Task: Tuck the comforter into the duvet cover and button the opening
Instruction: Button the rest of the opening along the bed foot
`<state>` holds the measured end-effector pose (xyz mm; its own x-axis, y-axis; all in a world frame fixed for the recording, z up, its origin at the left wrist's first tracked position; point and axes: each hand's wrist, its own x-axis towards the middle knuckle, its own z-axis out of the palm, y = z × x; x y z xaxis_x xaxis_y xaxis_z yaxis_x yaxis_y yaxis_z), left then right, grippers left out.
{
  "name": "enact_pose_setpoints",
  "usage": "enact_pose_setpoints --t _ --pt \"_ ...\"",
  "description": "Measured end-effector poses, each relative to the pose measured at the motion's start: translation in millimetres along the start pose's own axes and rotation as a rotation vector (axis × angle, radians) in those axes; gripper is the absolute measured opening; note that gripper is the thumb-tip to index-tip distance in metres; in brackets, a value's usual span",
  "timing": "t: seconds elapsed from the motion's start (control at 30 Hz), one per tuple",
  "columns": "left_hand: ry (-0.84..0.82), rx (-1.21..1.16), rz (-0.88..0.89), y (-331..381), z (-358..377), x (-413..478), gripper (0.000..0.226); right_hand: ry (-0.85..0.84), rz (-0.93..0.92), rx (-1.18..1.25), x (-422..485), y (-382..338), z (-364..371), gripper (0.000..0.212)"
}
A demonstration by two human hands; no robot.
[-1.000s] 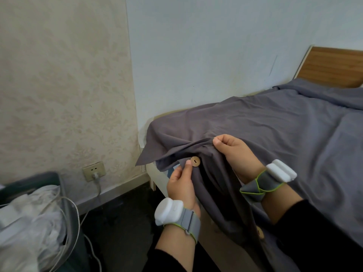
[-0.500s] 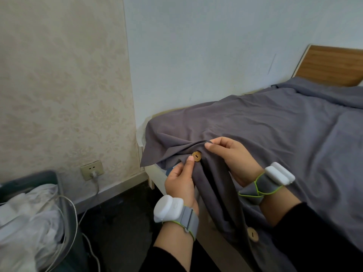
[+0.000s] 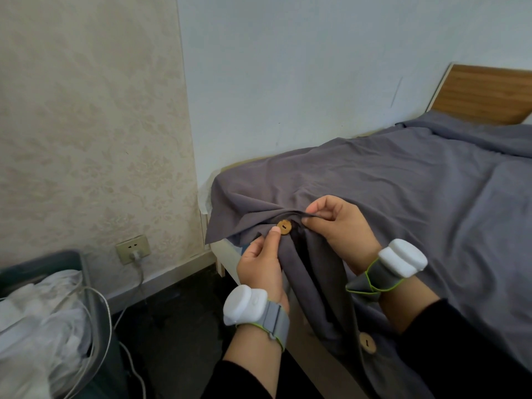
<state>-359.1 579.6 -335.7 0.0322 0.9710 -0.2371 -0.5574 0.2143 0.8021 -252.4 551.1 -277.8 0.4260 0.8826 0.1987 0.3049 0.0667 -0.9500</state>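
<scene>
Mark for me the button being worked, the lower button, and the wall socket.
upper button [image 3: 284, 226], head view, centre of its face
lower button [image 3: 367, 343], head view, centre of its face
wall socket [image 3: 133, 248], head view, middle of the plate

Duvet cover [image 3: 403, 197] on bed; bin [image 3: 86, 283] left w/ outlet [image 3: 133, 249].

1. The cover [image 3: 403, 197] is showing plain grey.
2. The button [image 3: 284, 226] is looking tan.
3. The headboard [image 3: 483, 96] is showing brown woodgrain.
4. The wallpaper [image 3: 86, 125] is showing a beige floral pattern.
</scene>
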Motion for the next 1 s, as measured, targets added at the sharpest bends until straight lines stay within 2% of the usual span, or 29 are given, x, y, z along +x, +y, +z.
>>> enact_pose_setpoints --t 0.3,0.43,0.53,0.6,0.73,0.87,1.0 --pt "0.017 0.172 0.073 1.2 -2.1 -4.7 0.023 -0.011 0.013 0.018 -6.6 -1.6 1.7 0.007" --pt "0.02 0.187 0.073 1.0 -2.5 -6.0 0.014 0.006 -0.072 -0.177 -11.9 -2.2 -1.4 0.003" --pt "0.01 0.174 0.072 1.4 -1.3 -6.7 0.015 0.061 -0.191 -0.346 -14.3 -3.4 -1.1 0.011" --pt "0.008 0.166 0.08 1.5 -0.4 -7.2 0.016 0.055 -0.241 -0.371 -14.5 -4.2 -0.1 0.012" --pt "-0.018 0.125 0.034 0.6 0.6 -8.0 0.016 -0.052 -0.167 -0.201 -18.3 -4.5 4.0 0.003" --pt "-0.04 0.053 -0.026 -0.6 1.1 -6.5 0.02 -0.012 -0.067 0.096 -19.6 -4.7 6.0 0.025" --pt "-0.04 0.056 -0.039 -3.2 1.7 -5.1 0.02 0.0 -0.05 0.004 -18.2 -0.7 8.0 0.004"
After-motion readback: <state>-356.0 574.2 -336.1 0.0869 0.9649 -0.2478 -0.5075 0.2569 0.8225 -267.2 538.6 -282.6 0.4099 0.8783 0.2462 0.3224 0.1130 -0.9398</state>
